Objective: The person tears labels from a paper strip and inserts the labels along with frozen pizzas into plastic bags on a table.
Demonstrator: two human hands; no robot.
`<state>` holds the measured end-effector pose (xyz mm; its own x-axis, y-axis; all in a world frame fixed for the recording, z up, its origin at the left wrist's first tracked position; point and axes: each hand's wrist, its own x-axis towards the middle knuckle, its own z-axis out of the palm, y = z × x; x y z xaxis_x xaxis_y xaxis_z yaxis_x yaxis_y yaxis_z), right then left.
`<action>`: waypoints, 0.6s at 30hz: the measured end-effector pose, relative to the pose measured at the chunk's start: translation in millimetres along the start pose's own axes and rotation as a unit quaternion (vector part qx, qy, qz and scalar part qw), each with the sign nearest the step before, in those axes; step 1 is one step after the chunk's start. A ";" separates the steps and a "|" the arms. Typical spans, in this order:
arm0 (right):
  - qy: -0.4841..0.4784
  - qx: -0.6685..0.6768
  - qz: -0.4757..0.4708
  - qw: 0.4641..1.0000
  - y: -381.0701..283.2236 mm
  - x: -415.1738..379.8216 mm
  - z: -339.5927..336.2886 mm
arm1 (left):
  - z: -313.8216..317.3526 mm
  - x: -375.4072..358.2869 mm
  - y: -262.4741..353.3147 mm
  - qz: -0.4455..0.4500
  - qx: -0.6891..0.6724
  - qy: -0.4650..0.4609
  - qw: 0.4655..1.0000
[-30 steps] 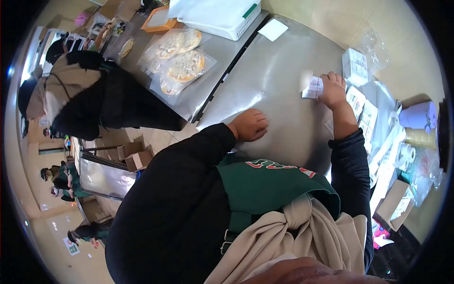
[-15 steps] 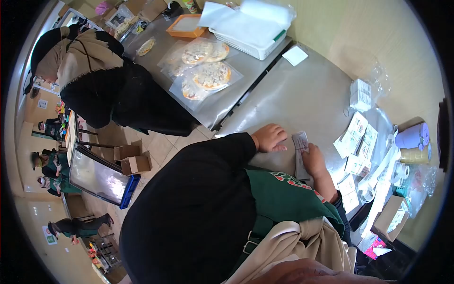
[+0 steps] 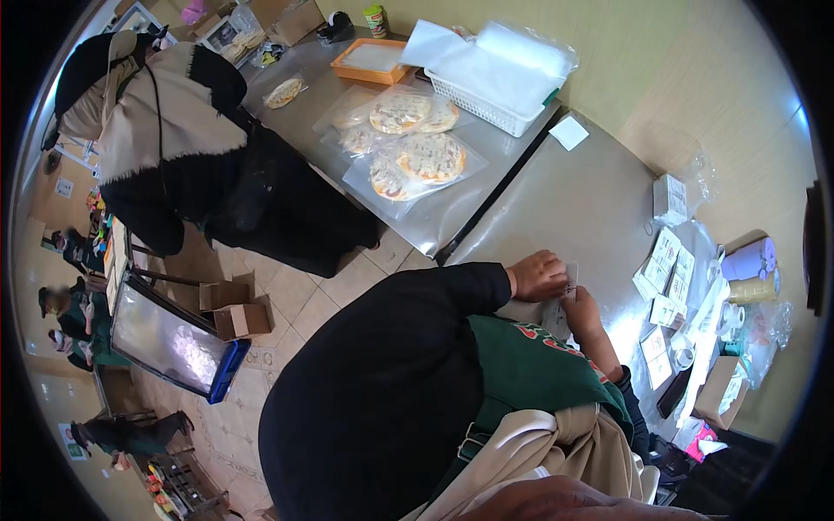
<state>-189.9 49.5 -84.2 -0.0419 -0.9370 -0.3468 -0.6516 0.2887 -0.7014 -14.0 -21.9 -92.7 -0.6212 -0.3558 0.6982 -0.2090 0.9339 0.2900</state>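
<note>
My right hand (image 3: 585,314) grips a narrow stack of printed paper labels (image 3: 558,319) close to my apron, above the steel table. My left hand (image 3: 540,276) is beside it, fingers curled against the far end of the labels. A clear-looking edge shows past those fingertips; its exact hold is partly hidden. Printed label sheets (image 3: 665,260) lie in stacks to the right. Farther back stands a banded block of labels (image 3: 670,200).
Bagged pizzas (image 3: 430,158) lie on the adjoining steel table, near a white basket (image 3: 482,102) of plastic sheets and an orange tray (image 3: 369,61). A gap (image 3: 499,187) separates the tables. A co-worker (image 3: 200,148) stands left. Tape rolls (image 3: 732,314) and a purple container (image 3: 751,258) sit right.
My left hand has moved onto the end of the labels, its fingers now curled in. My right hand stays on the stack. The view has shifted, and the co-worker leans differently.
</note>
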 end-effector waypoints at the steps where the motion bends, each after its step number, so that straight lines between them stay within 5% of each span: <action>1: -0.005 0.014 -0.003 1.000 0.1 -1.2 1.2 | 5.3 -3.8 -3.4 0.023 0.005 0.006 1.000; 8: -0.027 0.066 0.067 0.995 -42.1 -38.3 -15.9 | 4.7 -3.4 -5.0 0.030 0.026 0.034 0.999; 10: -0.007 0.015 0.044 0.999 -33.3 -40.0 -19.1 | 5.2 -6.1 -9.3 -0.088 0.005 0.050 0.995; 14: -0.039 0.289 0.100 0.951 -23.6 -47.1 -26.6 | 11.2 -10.3 -14.9 -0.222 -0.030 0.115 0.968; 18: -0.037 0.270 0.089 0.958 -15.9 -55.6 -39.4 | 21.4 3.6 -30.6 -0.320 -0.029 0.170 0.932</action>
<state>-207.1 89.3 -29.2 -0.0492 -0.8528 -0.5199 -0.1511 0.5209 -0.8401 -26.0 -51.0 -113.1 -0.1071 -0.8385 0.5342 -0.4073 0.5272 0.7458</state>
